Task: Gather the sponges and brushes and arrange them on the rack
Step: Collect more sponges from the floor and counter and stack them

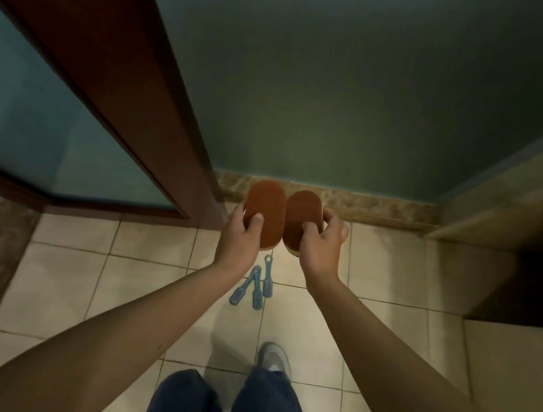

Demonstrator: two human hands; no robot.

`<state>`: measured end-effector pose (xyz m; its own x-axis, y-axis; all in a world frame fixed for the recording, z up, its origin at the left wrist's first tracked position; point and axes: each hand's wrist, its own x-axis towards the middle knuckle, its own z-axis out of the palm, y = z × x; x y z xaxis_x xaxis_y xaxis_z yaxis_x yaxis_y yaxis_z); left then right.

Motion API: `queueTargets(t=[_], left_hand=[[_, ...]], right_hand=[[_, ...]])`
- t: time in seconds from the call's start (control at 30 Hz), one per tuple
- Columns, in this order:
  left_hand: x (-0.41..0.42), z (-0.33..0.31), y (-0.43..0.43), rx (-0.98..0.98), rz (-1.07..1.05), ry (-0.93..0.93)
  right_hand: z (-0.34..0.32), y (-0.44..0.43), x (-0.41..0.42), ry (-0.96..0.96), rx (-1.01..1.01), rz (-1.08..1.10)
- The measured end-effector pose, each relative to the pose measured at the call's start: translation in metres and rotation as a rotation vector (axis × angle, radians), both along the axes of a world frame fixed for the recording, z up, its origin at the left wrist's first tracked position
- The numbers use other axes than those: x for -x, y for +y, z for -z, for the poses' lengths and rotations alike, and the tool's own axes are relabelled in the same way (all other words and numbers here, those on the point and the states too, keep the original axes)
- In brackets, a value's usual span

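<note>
Tiled floor (pixel 383 341), green wall (pixel 347 94), left hand (pixel 239 239) gripping left sponge (pixel 269 202), right hand (pixel 325 247) gripping right sponge (pixel 304 210), perhaps three brushes (pixel 256 295) below

Single head-worn wide-angle view, steeply downward onto tiled floor (pixel 317 319), seemingly from standing.

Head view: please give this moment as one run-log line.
left hand: holds left orange sponge; right hand: holds right orange sponge; blue brushes: three on floor; rack: not visible
</note>
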<state>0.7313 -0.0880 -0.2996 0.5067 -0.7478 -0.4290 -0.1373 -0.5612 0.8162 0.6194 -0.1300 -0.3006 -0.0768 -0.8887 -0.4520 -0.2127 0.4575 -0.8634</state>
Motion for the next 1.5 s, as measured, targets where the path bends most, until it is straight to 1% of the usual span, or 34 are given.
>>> queueTargets(t=[0.13,0.23,0.37,0.5,0.63,0.8,0.9,1.03,1.17,1.3,1.4,1.5], left_hand=[[0.030,-0.104,-0.014,0.038,0.026,0.064],[0.054,-0.175,-0.025,0.024,0.077,0.136],[0.084,-0.244,-0.039,-0.010,0.163,0.195],[0.110,-0.294,-0.045,-0.021,0.227,0.225],[0.135,-0.331,-0.046,0.016,0.325,0.264],[0.171,-0.377,-0.044,0.090,0.504,0.335],[0.194,-0.395,-0.045,0.126,0.628,0.307],[0.234,-0.417,-0.048,0.172,0.800,0.282],[0.289,-0.437,-0.049,0.202,0.945,0.264],[0.359,-0.456,-0.052,0.251,1.089,0.254],[0.418,-0.469,-0.051,0.279,1.137,0.258],[0.473,-0.478,-0.048,0.311,1.169,0.304]], right_hand=[[-0.099,-0.008,0.032,-0.021,0.060,0.063],[-0.165,-0.010,0.060,-0.014,0.116,0.090],[-0.232,-0.007,0.092,-0.024,0.166,0.151],[-0.281,0.000,0.118,-0.050,0.214,0.240],[-0.326,0.014,0.147,-0.039,0.285,0.301],[-0.374,0.031,0.184,0.005,0.331,0.341],[-0.397,0.044,0.211,0.054,0.358,0.345],[-0.420,0.055,0.256,0.145,0.336,0.365],[-0.438,0.062,0.310,0.160,0.318,0.440],[-0.456,0.071,0.377,0.110,0.300,0.516],[-0.468,0.078,0.430,0.126,0.323,0.602],[-0.479,0.087,0.477,0.158,0.340,0.672]])
